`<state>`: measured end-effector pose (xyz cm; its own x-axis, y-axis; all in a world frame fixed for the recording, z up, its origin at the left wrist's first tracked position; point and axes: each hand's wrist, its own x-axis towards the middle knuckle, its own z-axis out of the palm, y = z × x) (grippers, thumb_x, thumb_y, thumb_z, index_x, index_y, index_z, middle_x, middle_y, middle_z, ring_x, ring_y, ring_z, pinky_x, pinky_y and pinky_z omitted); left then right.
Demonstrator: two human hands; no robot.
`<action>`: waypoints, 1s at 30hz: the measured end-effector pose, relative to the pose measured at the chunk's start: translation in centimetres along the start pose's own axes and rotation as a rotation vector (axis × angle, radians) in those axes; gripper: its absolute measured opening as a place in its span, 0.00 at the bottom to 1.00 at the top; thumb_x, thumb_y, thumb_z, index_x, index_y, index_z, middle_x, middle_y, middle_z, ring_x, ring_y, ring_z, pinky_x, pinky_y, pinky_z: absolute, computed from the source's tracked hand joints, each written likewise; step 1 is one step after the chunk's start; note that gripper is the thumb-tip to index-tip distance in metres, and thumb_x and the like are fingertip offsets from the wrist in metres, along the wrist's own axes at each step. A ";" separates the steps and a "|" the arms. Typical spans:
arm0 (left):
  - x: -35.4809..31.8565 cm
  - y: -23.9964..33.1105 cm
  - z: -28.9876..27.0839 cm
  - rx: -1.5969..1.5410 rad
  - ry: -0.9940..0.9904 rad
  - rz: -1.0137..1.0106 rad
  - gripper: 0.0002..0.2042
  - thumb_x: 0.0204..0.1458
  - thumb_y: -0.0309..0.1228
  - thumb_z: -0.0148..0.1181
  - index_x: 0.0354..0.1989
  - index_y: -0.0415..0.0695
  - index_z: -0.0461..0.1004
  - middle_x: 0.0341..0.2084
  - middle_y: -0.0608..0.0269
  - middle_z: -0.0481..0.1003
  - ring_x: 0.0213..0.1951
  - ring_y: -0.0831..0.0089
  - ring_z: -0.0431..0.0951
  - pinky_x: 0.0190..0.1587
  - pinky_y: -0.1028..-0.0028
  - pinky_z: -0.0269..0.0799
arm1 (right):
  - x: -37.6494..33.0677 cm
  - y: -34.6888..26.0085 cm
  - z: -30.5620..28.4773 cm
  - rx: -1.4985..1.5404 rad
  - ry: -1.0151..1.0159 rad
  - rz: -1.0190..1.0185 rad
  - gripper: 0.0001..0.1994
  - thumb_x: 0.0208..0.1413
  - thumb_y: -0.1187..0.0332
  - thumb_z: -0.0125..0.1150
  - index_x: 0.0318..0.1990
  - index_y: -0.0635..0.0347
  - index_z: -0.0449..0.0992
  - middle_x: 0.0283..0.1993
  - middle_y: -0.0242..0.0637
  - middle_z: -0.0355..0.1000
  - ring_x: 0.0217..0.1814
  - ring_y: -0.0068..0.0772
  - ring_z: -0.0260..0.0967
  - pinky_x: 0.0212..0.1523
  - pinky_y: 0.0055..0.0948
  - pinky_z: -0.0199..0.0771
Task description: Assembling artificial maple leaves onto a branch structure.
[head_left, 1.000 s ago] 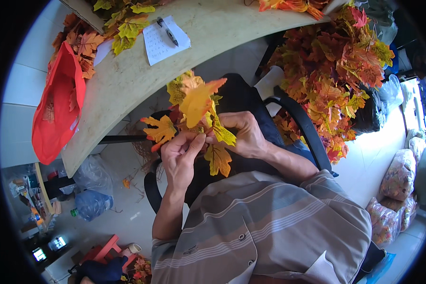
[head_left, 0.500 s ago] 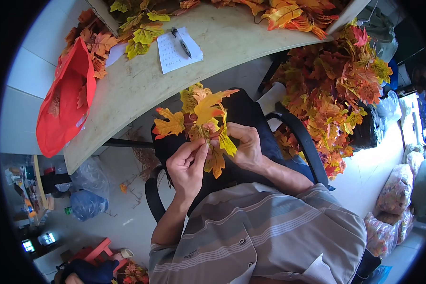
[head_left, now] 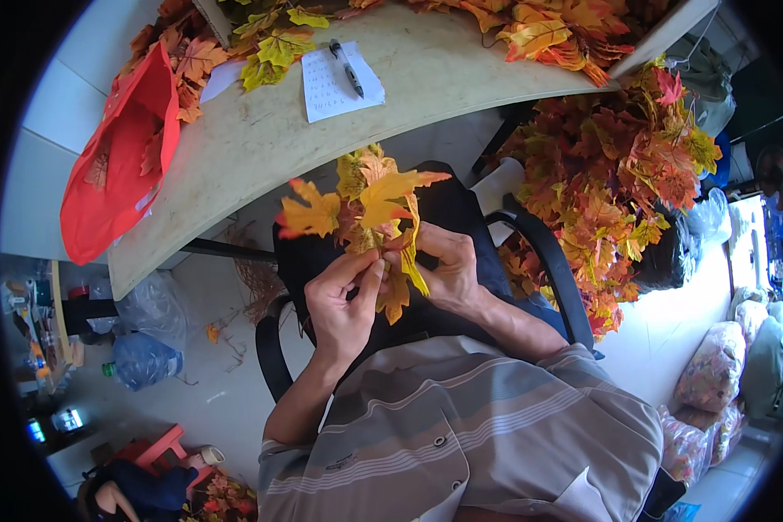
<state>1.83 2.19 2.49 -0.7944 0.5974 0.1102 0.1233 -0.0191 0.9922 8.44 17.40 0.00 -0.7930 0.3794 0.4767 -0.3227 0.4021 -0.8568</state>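
Observation:
In front of my torso I hold a small bunch of artificial maple leaves (head_left: 390, 198), yellow and orange with reddish tips. My left hand (head_left: 344, 300) pinches its stem between thumb and fingertips. Close beside it, my right hand (head_left: 450, 268) is closed on the same bunch from the right, its thumb near the left fingertips. One yellow leaf hangs between the hands and partly covers the right fingers. The exact spot where the fingertips meet on the stem is too small to make out.
A pale table (head_left: 235, 165) curves ahead, bearing written paper (head_left: 324, 97), a pen (head_left: 348, 71) and leaf bunches. A red fabric bag (head_left: 122, 165) hangs at its left. Right stands a large leaf heap (head_left: 618, 174) beside the black chair's armrest (head_left: 552, 261). Another person's arm shows lower left.
The whole view has shifted slightly, so the table and paper sit further up and right. Both hands keep their grip on the leaf bunch, and the yellow leaf between them has turned more edge-on.

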 end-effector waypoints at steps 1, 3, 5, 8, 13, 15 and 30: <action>0.0 -0.1 0.1 -0.001 0.006 0.004 0.08 0.53 0.16 0.57 0.41 0.29 0.75 0.28 0.61 0.73 0.28 0.80 0.76 0.32 0.83 0.73 | 0.0 -0.1 0.1 -0.005 0.021 0.012 0.06 0.47 0.77 0.66 0.32 0.69 0.78 0.29 0.41 0.75 0.29 0.28 0.74 0.31 0.25 0.71; -0.1 -0.2 0.3 0.011 0.030 0.021 0.07 0.53 0.17 0.57 0.39 0.28 0.75 0.29 0.58 0.76 0.26 0.78 0.77 0.29 0.82 0.71 | -0.1 -0.3 0.2 -0.007 0.020 -0.010 0.05 0.46 0.77 0.66 0.31 0.69 0.77 0.28 0.41 0.75 0.28 0.28 0.73 0.29 0.25 0.70; 0.1 0.1 0.1 0.046 0.023 0.029 0.07 0.52 0.17 0.57 0.39 0.28 0.75 0.29 0.58 0.76 0.25 0.78 0.77 0.28 0.82 0.71 | 0.6 -0.7 0.0 -0.031 0.006 -0.022 0.05 0.41 0.82 0.63 0.29 0.69 0.77 0.26 0.42 0.73 0.27 0.34 0.73 0.28 0.27 0.71; -0.1 -0.6 -0.5 0.074 -0.022 0.032 0.06 0.52 0.17 0.57 0.38 0.29 0.75 0.29 0.58 0.76 0.24 0.78 0.77 0.27 0.82 0.71 | 1.6 -1.4 -0.8 0.031 -0.061 0.075 0.03 0.43 0.80 0.62 0.29 0.69 0.77 0.24 0.40 0.73 0.25 0.25 0.71 0.25 0.25 0.68; -0.2 -0.1 0.2 0.057 -0.076 0.020 0.04 0.53 0.19 0.57 0.34 0.29 0.75 0.24 0.61 0.75 0.23 0.80 0.75 0.26 0.81 0.70 | 2.1 -0.5 -2.6 0.470 -0.302 0.600 0.04 0.48 0.78 0.65 0.31 0.69 0.79 0.27 0.36 0.77 0.29 0.20 0.73 0.31 0.19 0.72; 0.0 -0.2 -0.1 0.058 -0.108 0.023 0.05 0.53 0.18 0.57 0.34 0.29 0.75 0.25 0.60 0.75 0.24 0.80 0.75 0.27 0.81 0.72 | 1.6 0.0 -2.2 0.519 -0.272 0.594 0.05 0.48 0.76 0.68 0.33 0.68 0.80 0.31 0.35 0.78 0.31 0.17 0.73 0.33 0.18 0.73; -0.3 -1.7 0.7 -0.113 0.050 -0.096 0.07 0.55 0.20 0.56 0.40 0.31 0.76 0.29 0.60 0.77 0.29 0.79 0.77 0.34 0.81 0.76 | -0.9 1.0 -0.4 0.522 -0.039 0.498 0.09 0.50 0.80 0.63 0.39 0.69 0.78 0.37 0.34 0.78 0.37 0.18 0.72 0.40 0.22 0.75</action>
<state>2.25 2.58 0.73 -0.8285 0.5598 0.0144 -0.0203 -0.0557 0.9982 9.00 17.78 -1.17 -0.9249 0.3802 0.0065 -0.1157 -0.2651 -0.9572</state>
